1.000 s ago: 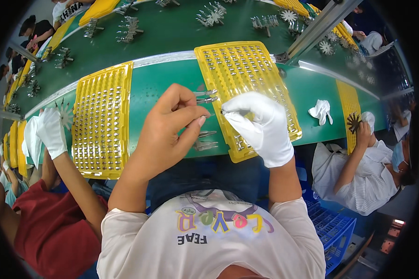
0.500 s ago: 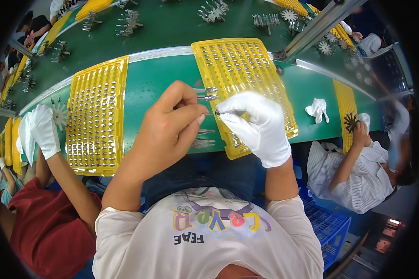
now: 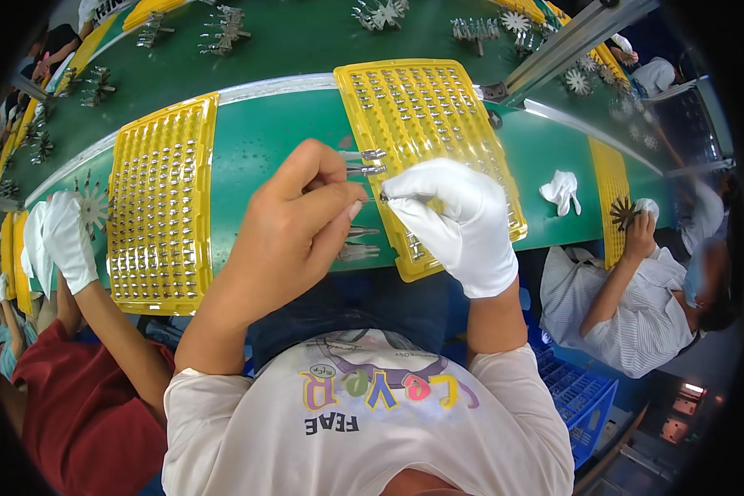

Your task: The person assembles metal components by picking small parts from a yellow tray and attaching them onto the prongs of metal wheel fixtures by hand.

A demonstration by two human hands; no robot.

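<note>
White-gloved, my right hand [image 3: 463, 219] pinches one end of a thin metal piece [image 3: 373, 199]; my bare left hand [image 3: 302, 207] fingertip-grips the other, beside the yellow tray [image 3: 426, 269] on the green counter [image 3: 256, 149]

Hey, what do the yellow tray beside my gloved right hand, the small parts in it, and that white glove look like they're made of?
Yellow tray: probably thin moulded plastic, glossy; light glints along its formed ridges.
Small parts: likely metal, shiny silver; bright highlights suggest it, though the alloy can't be told.
White glove: seems to be matte fabric, perhaps cotton; soft creases, no gloss.
</note>
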